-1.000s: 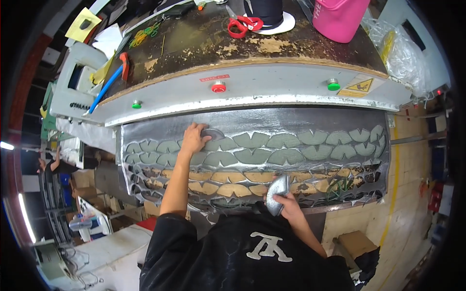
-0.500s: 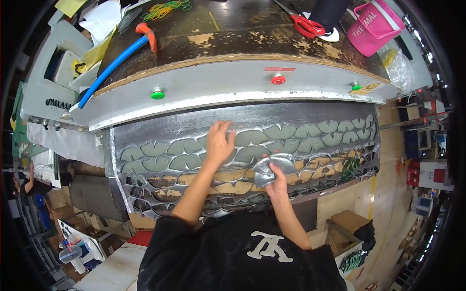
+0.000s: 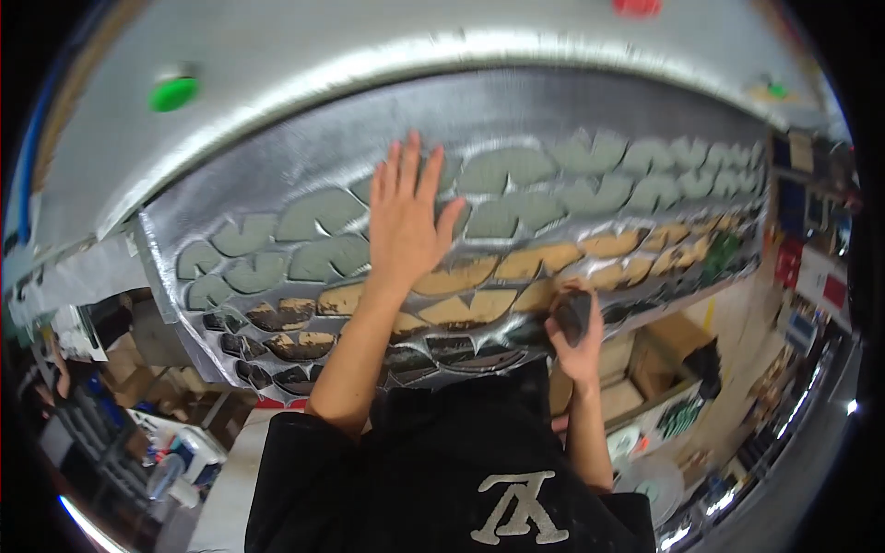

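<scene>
My right hand (image 3: 583,356) is clamped on the dark piece (image 3: 573,315), long axis roughly 12-to-6. Piece sits at 4 o'clock from my left hand (image 3: 404,230), fingers spread apart over the sheet (image 3: 525,103), nearer the green cutouts (image 3: 507,171).

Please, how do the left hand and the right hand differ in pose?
The left hand is spread, palm down, over the grey sheet; the right hand is curled around a dark piece. The left hand is farther from the black shirt; the right hand is nearer to it. Both hands are bare.
</scene>
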A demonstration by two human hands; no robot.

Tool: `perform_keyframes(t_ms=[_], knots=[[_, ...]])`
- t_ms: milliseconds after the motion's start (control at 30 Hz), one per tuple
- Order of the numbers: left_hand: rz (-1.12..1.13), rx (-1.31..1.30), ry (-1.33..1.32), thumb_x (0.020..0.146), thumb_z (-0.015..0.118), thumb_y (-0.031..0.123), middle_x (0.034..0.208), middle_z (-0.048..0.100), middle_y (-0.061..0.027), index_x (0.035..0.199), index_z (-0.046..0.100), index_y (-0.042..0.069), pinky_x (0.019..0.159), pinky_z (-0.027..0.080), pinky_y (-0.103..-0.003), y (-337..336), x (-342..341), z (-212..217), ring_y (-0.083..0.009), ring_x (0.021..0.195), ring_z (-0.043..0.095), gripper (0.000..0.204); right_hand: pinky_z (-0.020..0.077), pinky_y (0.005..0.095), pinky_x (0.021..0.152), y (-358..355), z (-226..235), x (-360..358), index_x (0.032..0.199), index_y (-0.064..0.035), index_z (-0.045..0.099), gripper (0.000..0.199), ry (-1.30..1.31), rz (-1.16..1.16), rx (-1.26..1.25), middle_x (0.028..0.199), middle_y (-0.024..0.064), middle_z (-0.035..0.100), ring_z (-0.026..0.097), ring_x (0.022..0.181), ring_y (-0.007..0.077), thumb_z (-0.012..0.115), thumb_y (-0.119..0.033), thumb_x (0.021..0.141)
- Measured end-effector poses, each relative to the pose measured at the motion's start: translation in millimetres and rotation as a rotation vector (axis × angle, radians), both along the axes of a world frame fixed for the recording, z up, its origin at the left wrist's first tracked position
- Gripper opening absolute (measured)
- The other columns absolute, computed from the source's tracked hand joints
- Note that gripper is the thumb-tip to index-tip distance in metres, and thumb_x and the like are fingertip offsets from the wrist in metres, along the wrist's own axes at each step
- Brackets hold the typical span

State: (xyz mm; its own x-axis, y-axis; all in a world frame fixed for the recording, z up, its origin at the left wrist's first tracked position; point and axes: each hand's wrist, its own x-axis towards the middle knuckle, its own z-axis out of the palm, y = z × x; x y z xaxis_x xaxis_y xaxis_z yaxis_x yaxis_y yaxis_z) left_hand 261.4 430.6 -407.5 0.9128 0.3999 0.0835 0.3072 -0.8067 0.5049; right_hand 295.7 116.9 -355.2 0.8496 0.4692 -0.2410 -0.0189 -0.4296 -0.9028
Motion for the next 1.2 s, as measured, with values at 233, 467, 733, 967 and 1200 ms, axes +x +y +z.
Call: perform_keyframes(t_ms=[233, 467, 733, 967, 1200], knots=[[0.021, 0.136, 0.096, 0.099, 0.067, 0.041, 0.172, 0.036, -0.0226, 0.161, 0.049, 0.008, 0.128, 0.023, -0.057, -12, 3, -16, -0.0465, 0.158, 0.033, 0.072, 0.0526, 0.0367, 0.081, -25, -23, -30, 0.121, -0.0019, 0.06, 0.051, -0.029, -0.177, 0.196, 0.096, 0.0133, 0.068, 0.064, 0.086, 0.0227, 0.082, -0.012, 0.077], [-0.002, 0.174, 0.105, 0.101, 0.064, 0.039, 0.173, 0.034, -0.0245, 0.162, 0.045, 0.003, 0.13, 0.02, -0.058, -20, 0, -18, -0.0478, 0.159, 0.031, 0.074, 0.0583, 0.0391, 0.067, -37, -27, -12, 0.105, -0.0012, 0.069, 0.037, -0.033, -0.031, 0.443, 0.09, 0.0146, 0.073, 0.072, 0.076, 0.0298, 0.088, -0.009, 0.075], [0.021, 0.195, 0.079, 0.105, 0.063, 0.033, 0.174, 0.033, -0.0226, 0.163, 0.044, 0.004, 0.13, 0.021, -0.057, -17, 5, 0, -0.0462, 0.16, 0.03, 0.067, 0.0576, 0.0442, 0.087, -56, -27, 4, 0.126, -0.0031, 0.052, 0.043, 0.272, 0.103, 0.795, 0.105, 0.0196, 0.069, 0.069, 0.095, 0.0297, 0.073, 0.003, 0.089], [-0.052, -0.863, -0.173, 0.103, 0.07, 0.044, 0.159, 0.053, -0.0184, 0.159, 0.045, 0.0, 0.122, 0.039, -0.048, -143, 6, 89, -0.0337, 0.148, 0.051, 0.075, 0.0502, 0.0561, 0.106, -37, 6, 54, 0.136, -0.0011, 0.045, 0.055, 0.176, 0.077, 0.969, 0.115, 0.0245, 0.069, 0.063, 0.121, 0.037, 0.072, -0.024, 0.093], [-0.203, -0.866, -0.45, 0.094, 0.074, -0.002, 0.127, 0.065, -0.014, 0.142, 0.059, -0.003, 0.107, 0.05, -0.037, -118, 37, 200, -0.0252, 0.12, 0.064, 0.05, 0.0471, 0.0448, 0.11, 73, 111, 127, 0.131, -0.0018, 0.065, 0.058, -0.15, 0.346, 0.926, 0.14, 0.0222, 0.054, 0.056, 0.127, 0.0298, 0.085, -0.033, 0.086]])
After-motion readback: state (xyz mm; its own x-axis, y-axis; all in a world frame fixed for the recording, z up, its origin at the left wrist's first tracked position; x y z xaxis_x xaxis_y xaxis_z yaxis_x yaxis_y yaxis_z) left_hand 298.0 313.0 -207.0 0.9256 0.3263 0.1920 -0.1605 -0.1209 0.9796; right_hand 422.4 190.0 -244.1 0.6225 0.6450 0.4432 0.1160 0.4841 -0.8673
